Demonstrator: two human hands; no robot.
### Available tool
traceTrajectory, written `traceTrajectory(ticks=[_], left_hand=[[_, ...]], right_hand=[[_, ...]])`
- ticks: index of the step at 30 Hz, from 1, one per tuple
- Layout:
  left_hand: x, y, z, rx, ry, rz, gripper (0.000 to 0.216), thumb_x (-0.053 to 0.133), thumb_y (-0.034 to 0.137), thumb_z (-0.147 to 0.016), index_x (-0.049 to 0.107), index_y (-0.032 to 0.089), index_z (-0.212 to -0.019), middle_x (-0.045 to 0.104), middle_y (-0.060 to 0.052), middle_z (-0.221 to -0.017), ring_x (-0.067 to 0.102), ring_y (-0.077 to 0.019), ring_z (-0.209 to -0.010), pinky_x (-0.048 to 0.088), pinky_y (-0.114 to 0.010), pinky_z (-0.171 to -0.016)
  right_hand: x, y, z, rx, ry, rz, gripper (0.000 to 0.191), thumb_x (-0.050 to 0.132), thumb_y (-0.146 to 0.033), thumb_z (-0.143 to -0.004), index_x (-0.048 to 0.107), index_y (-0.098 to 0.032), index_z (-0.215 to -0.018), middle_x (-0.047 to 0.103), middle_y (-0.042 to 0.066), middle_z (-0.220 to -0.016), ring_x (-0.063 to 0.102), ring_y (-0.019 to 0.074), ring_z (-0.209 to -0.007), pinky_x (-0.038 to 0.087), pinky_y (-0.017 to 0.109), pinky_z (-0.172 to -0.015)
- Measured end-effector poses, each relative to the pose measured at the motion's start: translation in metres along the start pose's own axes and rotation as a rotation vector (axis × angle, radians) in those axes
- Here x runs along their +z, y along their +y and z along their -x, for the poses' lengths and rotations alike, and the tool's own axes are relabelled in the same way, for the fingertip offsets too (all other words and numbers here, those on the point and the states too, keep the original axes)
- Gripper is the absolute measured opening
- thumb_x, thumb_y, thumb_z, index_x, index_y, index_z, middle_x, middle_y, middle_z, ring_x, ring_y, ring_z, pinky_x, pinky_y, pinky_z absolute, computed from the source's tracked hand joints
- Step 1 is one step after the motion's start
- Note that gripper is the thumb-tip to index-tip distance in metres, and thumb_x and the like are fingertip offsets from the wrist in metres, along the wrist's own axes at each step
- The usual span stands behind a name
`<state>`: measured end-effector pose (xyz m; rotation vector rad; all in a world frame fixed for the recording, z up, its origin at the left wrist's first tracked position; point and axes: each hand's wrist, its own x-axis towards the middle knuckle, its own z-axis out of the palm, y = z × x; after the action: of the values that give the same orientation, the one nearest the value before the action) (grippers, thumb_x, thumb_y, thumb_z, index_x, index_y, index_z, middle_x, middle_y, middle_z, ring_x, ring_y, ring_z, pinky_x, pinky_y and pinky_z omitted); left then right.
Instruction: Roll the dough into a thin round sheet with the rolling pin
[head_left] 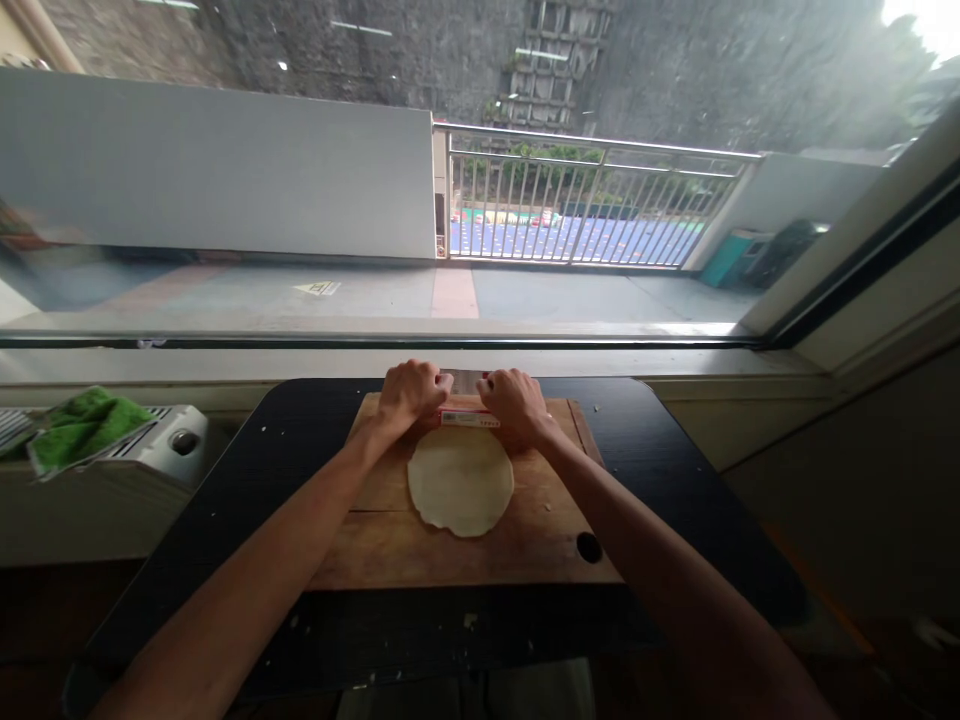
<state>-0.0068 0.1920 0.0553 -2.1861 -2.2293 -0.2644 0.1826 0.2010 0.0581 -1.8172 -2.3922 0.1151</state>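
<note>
A thin, round, pale sheet of dough [460, 482] with an uneven edge lies flat on a wooden cutting board [442, 562]. Just beyond its far edge, both of my hands grip a narrow box [470, 419] with a red-and-white printed side, one hand at each end. My left hand [412, 390] has its fingers curled over the left end. At the right end, my right hand [514, 396] is closed in the same way. The fingers cover much of the box, so its full length and contents are hidden.
The board rests on a black table [675, 510] with small pale crumbs scattered on it. A window sill [600, 362] runs behind the table. On the left, a green cloth [94, 425] lies on a white appliance [161, 450]. The board has a dark round hole [589, 547] at its near right.
</note>
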Motion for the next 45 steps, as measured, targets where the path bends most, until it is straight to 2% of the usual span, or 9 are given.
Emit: traceTrajectory(ticks=[5, 9, 14, 17, 25, 31, 35, 40, 45], left_hand=[[0.003, -0.003, 0.004, -0.005, -0.080, 0.057, 0.047, 0.047, 0.039, -0.104, 0.088, 0.016, -0.105, 0.085, -0.021, -0.110, 0.082, -0.0347, -0.106, 0.058, -0.038, -0.090], [0.005, -0.003, 0.036, -0.033, -0.121, 0.075, 0.050, 0.045, 0.043, -0.106, 0.088, 0.016, -0.104, 0.086, -0.020, -0.108, 0.082, -0.0326, -0.100, 0.056, -0.036, -0.086], [0.004, -0.001, 0.080, 0.025, -0.060, 0.046, 0.049, 0.043, 0.042, -0.107, 0.085, 0.018, -0.096, 0.085, -0.018, -0.103, 0.081, -0.0327, -0.097, 0.054, -0.038, -0.082], [0.003, -0.002, 0.095, 0.058, -0.050, 0.031, 0.044, 0.044, 0.039, -0.106, 0.082, 0.020, -0.094, 0.085, -0.016, -0.102, 0.081, -0.0323, -0.099, 0.053, -0.038, -0.082], [-0.008, -0.002, 0.065, 0.050, -0.113, 0.017, 0.052, 0.040, 0.041, -0.107, 0.085, 0.017, -0.094, 0.085, -0.020, -0.102, 0.082, -0.0341, -0.095, 0.055, -0.040, -0.083], [-0.011, -0.002, 0.020, -0.021, -0.061, 0.011, 0.050, 0.044, 0.039, -0.105, 0.088, 0.016, -0.107, 0.085, -0.022, -0.112, 0.082, -0.0368, -0.109, 0.059, -0.041, -0.093], [-0.003, -0.004, 0.006, -0.061, -0.088, 0.025, 0.049, 0.046, 0.039, -0.104, 0.088, 0.015, -0.112, 0.085, -0.023, -0.117, 0.081, -0.0365, -0.113, 0.059, -0.041, -0.096], [0.003, -0.007, 0.033, -0.011, -0.164, 0.070, 0.051, 0.045, 0.044, -0.106, 0.088, 0.017, -0.105, 0.086, -0.020, -0.110, 0.083, -0.0321, -0.104, 0.057, -0.035, -0.087], [0.000, -0.003, 0.080, -0.011, -0.105, 0.029, 0.051, 0.043, 0.045, -0.108, 0.087, 0.020, -0.099, 0.086, -0.017, -0.107, 0.082, -0.0318, -0.102, 0.053, -0.036, -0.084]], right_hand=[[-0.002, -0.003, 0.009, 0.015, -0.016, -0.027, 0.047, 0.047, -0.034, -0.113, 0.090, -0.017, -0.108, 0.086, 0.021, -0.110, 0.082, 0.0285, -0.097, 0.047, 0.031, -0.079], [-0.001, -0.010, 0.035, -0.003, -0.013, -0.002, 0.048, 0.049, -0.035, -0.112, 0.089, -0.016, -0.097, 0.086, 0.021, -0.101, 0.080, 0.0276, -0.088, 0.042, 0.032, -0.072], [0.006, -0.013, 0.077, -0.079, 0.096, 0.021, 0.035, 0.054, -0.030, -0.109, 0.084, -0.018, -0.095, 0.086, 0.012, -0.096, 0.076, 0.0213, -0.081, 0.032, 0.032, -0.066], [0.007, -0.011, 0.092, -0.092, 0.080, 0.034, 0.034, 0.054, -0.028, -0.110, 0.084, -0.021, -0.093, 0.085, 0.009, -0.095, 0.075, 0.0197, -0.079, 0.029, 0.032, -0.064], [0.000, -0.008, 0.055, -0.106, 0.023, 0.057, 0.041, 0.053, -0.032, -0.111, 0.085, -0.018, -0.089, 0.086, 0.013, -0.091, 0.075, 0.0215, -0.074, 0.034, 0.032, -0.066], [-0.002, -0.002, 0.011, -0.031, 0.032, 0.013, 0.045, 0.048, -0.033, -0.112, 0.090, -0.017, -0.103, 0.087, 0.020, -0.107, 0.081, 0.0266, -0.090, 0.043, 0.031, -0.074], [-0.003, -0.002, 0.006, 0.016, -0.006, -0.010, 0.047, 0.047, -0.035, -0.112, 0.090, -0.016, -0.109, 0.086, 0.022, -0.111, 0.082, 0.0284, -0.096, 0.046, 0.032, -0.077], [-0.002, -0.010, 0.037, 0.039, -0.045, -0.001, 0.046, 0.050, -0.036, -0.110, 0.091, -0.016, -0.100, 0.087, 0.021, -0.102, 0.080, 0.0264, -0.088, 0.043, 0.032, -0.073], [-0.005, -0.018, 0.076, -0.008, -0.010, 0.023, 0.043, 0.053, -0.036, -0.109, 0.089, -0.019, -0.092, 0.087, 0.017, -0.096, 0.079, 0.0237, -0.081, 0.040, 0.032, -0.069]])
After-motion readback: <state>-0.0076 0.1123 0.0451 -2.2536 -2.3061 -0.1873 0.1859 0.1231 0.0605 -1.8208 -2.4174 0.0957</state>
